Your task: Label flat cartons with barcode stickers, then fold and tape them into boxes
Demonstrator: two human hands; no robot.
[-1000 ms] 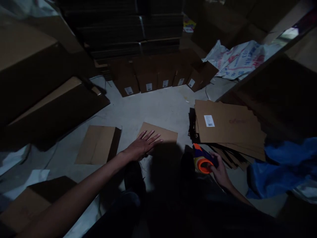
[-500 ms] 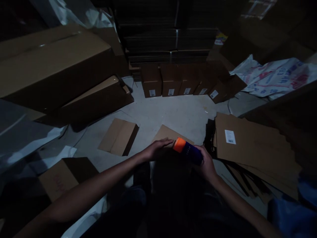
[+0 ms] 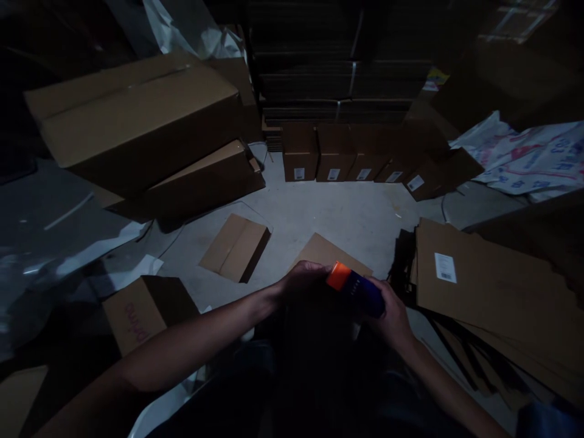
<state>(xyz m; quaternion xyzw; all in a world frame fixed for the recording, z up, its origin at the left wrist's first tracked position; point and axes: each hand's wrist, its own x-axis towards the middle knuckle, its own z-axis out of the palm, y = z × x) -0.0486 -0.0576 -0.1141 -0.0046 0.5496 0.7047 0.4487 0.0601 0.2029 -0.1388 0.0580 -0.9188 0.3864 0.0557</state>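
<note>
A dark blue container (image 3: 367, 295) with a bright orange end (image 3: 338, 276) and small pale lettering is held in front of me, tilted with the orange end toward the left. My right hand (image 3: 393, 310) is closed around its blue end. At the orange end is my left hand (image 3: 305, 277), its fingers extended and the fingertips at or very near the orange edge; its underside is in shadow. Just beyond both hands, a flat piece of cardboard (image 3: 326, 250) lies partly hidden on the floor.
A small closed carton (image 3: 235, 246) lies on the floor to the left, near larger boxes (image 3: 146, 109). A stack of flattened cardboard (image 3: 497, 292) with a label stands at right. Several labelled brown boxes (image 3: 298, 155) line the back, beside a printed white sack (image 3: 538, 155).
The view has swung left, so the surroundings sit further right. My left hand's fingers look more bent at the orange end. My right hand keeps its hold on the container.
</note>
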